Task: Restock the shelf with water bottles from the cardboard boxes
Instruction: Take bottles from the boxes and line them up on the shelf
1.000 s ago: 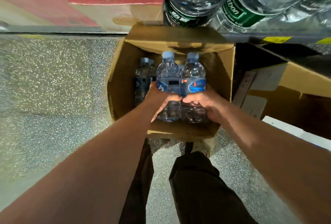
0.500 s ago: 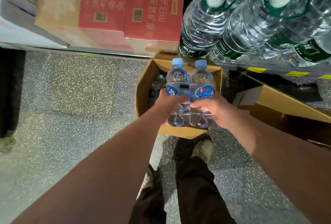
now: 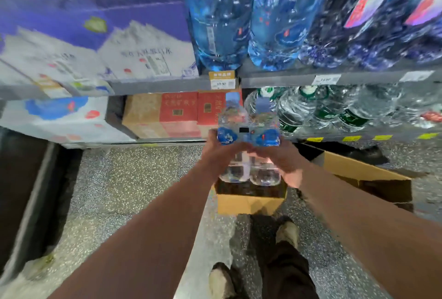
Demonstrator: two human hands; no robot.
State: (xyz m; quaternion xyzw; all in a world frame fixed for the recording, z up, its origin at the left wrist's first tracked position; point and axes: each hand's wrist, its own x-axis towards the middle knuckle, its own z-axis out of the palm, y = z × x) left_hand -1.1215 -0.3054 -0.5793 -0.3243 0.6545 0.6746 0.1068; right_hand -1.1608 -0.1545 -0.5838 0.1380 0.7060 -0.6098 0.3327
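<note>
At the far left, white-and-purple cartons (image 3: 95, 42) stood on the upper level of the shelf (image 3: 162, 87); brown-and-red cartons (image 3: 167, 114) stood on the level beneath; both rows sat close to the front edge, presumably so that the stock faced the aisle.

Further right, the left hand (image 3: 218, 155) was wrapped round the lower body of the left one of two small bottles (image 3: 235, 121); the right hand (image 3: 284, 164) was wrapped the same way round the right one. The hands were drawn together, fingers nearly meeting at the front; this pressed the two bottles side by side, upright, caps up, with the blue labels showing above the fingers. The grip appeared chosen to carry both as a single unit.

The small bottles were held in the air in front of the lower shelf level, not yet set down; which level they were meant for could not be told. Directly below them an open box (image 3: 248, 203) stood on the speckled floor (image 3: 131, 179), just ahead of the person's shoes, probably to keep the reach short; its inside was too dark to read.

To the right, large blue bottles (image 3: 220, 16) filled the upper level; clear green-labelled bottles (image 3: 334, 107) filled the lower; a second box (image 3: 358, 174) lay on the floor beneath them.
</note>
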